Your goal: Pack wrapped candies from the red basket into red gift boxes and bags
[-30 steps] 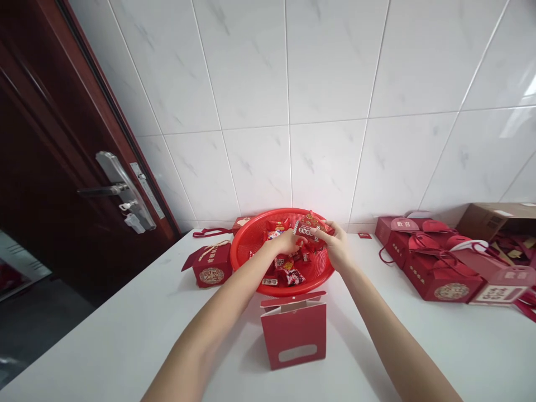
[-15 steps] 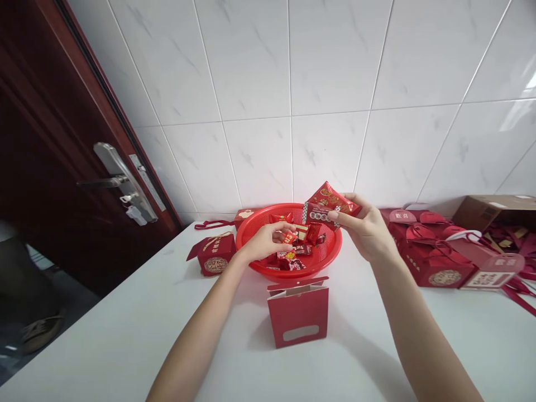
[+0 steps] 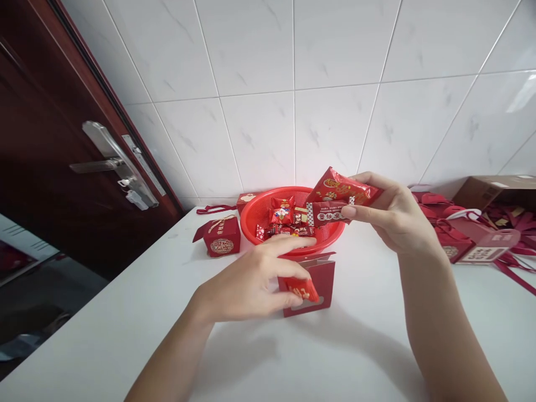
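Between the thumb and fingers of my left hand (image 3: 263, 279) is a small orange-red candy packet (image 3: 304, 288). That hand is in front of an upright red gift box (image 3: 324, 279) and partly hides it; the box's top flaps stand apart. My right hand (image 3: 389, 212) grips two wrapped snacks together, a larger red packet (image 3: 341, 188) and a dark red bar-shaped packet (image 3: 329, 213), above the right side of a red plastic basket (image 3: 253, 209). Several wrapped candies (image 3: 282, 212) lie in the basket.
A closed red gift box (image 3: 221, 237) stands left of the basket, with another box (image 3: 247, 199) and its ribbon behind. More red boxes (image 3: 477, 237) and a cardboard carton (image 3: 494, 192) are at the right. A tiled wall (image 3: 255, 139) backs the white table (image 3: 167, 312).
My left hand has come out of the basket toward me with the orange-red candy packet, now in front of the upright box. My right hand still holds its two snacks. The view has shifted slightly.
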`<state>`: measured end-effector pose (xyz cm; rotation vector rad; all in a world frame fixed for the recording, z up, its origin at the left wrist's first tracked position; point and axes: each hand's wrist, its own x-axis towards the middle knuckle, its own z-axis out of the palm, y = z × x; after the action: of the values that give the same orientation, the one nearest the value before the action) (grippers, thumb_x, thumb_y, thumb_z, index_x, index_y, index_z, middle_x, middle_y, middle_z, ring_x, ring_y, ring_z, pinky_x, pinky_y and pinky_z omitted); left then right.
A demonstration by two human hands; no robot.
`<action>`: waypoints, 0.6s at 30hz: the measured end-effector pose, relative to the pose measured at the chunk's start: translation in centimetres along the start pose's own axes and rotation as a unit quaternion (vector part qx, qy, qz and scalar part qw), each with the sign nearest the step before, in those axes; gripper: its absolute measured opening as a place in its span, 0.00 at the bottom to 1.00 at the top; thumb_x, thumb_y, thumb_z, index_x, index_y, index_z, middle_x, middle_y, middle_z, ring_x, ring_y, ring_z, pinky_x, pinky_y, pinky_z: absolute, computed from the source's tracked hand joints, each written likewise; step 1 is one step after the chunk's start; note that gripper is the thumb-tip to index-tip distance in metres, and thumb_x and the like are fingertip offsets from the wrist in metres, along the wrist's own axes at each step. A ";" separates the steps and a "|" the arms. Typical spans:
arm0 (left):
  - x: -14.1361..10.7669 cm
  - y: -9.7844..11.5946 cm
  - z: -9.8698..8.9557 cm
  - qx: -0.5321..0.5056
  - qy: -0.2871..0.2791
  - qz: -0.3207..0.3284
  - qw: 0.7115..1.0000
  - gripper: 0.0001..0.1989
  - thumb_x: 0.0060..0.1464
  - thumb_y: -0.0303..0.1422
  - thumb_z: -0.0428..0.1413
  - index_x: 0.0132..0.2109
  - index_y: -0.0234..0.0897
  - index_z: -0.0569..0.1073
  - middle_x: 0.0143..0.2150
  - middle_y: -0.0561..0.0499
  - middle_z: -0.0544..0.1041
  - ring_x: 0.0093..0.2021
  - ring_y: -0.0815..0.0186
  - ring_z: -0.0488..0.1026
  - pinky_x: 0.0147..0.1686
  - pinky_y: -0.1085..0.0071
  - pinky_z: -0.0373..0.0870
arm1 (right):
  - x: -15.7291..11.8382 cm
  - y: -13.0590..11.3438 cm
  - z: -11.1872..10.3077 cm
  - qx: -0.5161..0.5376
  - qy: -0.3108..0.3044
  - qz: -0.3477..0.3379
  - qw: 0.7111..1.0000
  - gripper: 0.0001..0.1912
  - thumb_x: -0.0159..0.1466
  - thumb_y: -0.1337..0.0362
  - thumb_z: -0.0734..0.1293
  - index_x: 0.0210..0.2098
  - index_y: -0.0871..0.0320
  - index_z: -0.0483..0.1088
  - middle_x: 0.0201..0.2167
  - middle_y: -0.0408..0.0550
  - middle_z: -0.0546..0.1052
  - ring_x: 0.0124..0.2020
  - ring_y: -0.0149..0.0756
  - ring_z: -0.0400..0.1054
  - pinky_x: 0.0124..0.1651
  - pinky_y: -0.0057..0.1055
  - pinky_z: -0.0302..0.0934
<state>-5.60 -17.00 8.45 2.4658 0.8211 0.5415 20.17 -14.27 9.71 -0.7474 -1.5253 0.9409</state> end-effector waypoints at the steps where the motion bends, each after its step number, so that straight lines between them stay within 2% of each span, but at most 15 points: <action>1: 0.1 -0.1 0.1 0.029 0.000 -0.028 0.999 0.07 0.55 0.28 0.63 0.38 0.45 0.83 0.70 0.53 0.65 0.67 0.50 0.64 0.65 0.57 0.62 | -0.1 0.0 0.0 -0.007 0.001 0.003 1.000 0.18 0.53 0.58 0.79 0.39 0.55 0.74 0.34 0.46 0.80 0.35 0.41 0.75 0.38 0.38 0.72; 3: 0.6 -0.8 0.4 0.043 0.014 -0.078 0.996 0.07 0.55 0.29 0.62 0.39 0.46 0.83 0.68 0.53 0.68 0.64 0.50 0.67 0.61 0.57 0.67 | -0.2 0.0 0.2 -0.017 0.001 0.014 1.000 0.18 0.53 0.59 0.79 0.39 0.55 0.74 0.35 0.47 0.80 0.35 0.41 0.75 0.38 0.38 0.72; 6: 1.5 -2.3 0.6 -0.012 0.055 -0.119 0.991 0.08 0.53 0.33 0.63 0.42 0.43 0.82 0.53 0.51 0.79 0.52 0.56 0.76 0.49 0.64 0.73 | -0.3 0.0 0.3 -0.029 -0.006 0.039 0.999 0.18 0.52 0.59 0.80 0.39 0.56 0.75 0.35 0.48 0.81 0.36 0.42 0.75 0.38 0.38 0.71; 9: 2.3 -3.3 0.9 -0.049 0.090 -0.133 0.986 0.11 0.53 0.37 0.64 0.43 0.40 0.81 0.43 0.51 0.81 0.45 0.58 0.77 0.44 0.66 0.73 | -0.4 0.0 0.4 -0.047 -0.015 0.052 0.997 0.19 0.52 0.59 0.79 0.40 0.56 0.75 0.34 0.48 0.81 0.35 0.43 0.75 0.38 0.38 0.70; 15: 2.5 -3.9 1.8 -0.038 0.131 -0.117 0.984 0.17 0.57 0.37 0.60 0.53 0.42 0.79 0.51 0.48 0.80 0.51 0.56 0.76 0.49 0.64 0.74 | -0.5 0.0 0.4 -0.075 -0.023 0.059 0.995 0.19 0.52 0.58 0.79 0.41 0.56 0.75 0.34 0.48 0.81 0.37 0.44 0.76 0.39 0.38 0.70; 18: 2.5 -4.0 2.2 -0.006 0.135 -0.120 0.984 0.19 0.58 0.35 0.56 0.56 0.43 0.78 0.49 0.48 0.80 0.46 0.58 0.78 0.43 0.65 0.76 | -0.5 0.0 0.5 -0.085 -0.022 0.059 0.994 0.19 0.52 0.58 0.78 0.40 0.56 0.75 0.34 0.47 0.81 0.37 0.44 0.75 0.38 0.37 0.69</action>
<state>-4.44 -13.32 5.01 2.2683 1.1990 0.7966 19.75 -14.79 9.41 -0.9527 -1.6276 0.9278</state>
